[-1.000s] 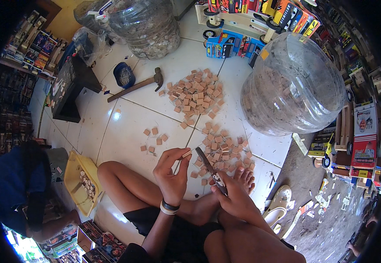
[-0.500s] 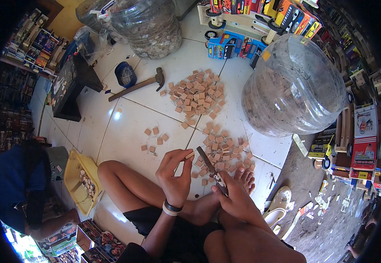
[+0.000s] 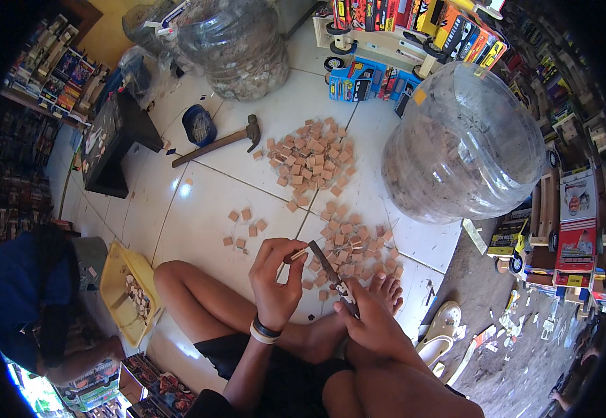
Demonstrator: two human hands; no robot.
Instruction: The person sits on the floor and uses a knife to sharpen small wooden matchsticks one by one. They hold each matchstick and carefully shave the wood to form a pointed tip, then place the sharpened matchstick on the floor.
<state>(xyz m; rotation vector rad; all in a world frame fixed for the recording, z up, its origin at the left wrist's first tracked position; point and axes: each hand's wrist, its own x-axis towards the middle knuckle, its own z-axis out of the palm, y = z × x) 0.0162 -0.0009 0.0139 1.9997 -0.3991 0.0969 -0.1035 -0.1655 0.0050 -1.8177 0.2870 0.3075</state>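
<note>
Between the thumb and forefinger of my left hand is a small pale wooden piece. My right hand is closed around the handle of a dark flat-bladed knife; its handle looks wrapped. The blade tip points up and left, close beside the wooden piece; whether they touch I cannot tell. Just beyond the blade, a loose pile of small square wooden blocks spreads on the tiles by my bare foot. Thin pale slivers show among the blocks. A larger pile of square blocks lies farther off.
A hammer and a blue tub of nails lie at the far left. A yellow basin with wood pieces stands left. Large clear plastic containers, a black stool, toy trucks and a person in blue surround the floor.
The knife's blade and the wooden piece have come slightly closer together. Both hands keep their grips. The whole view has shifted a little.
</note>
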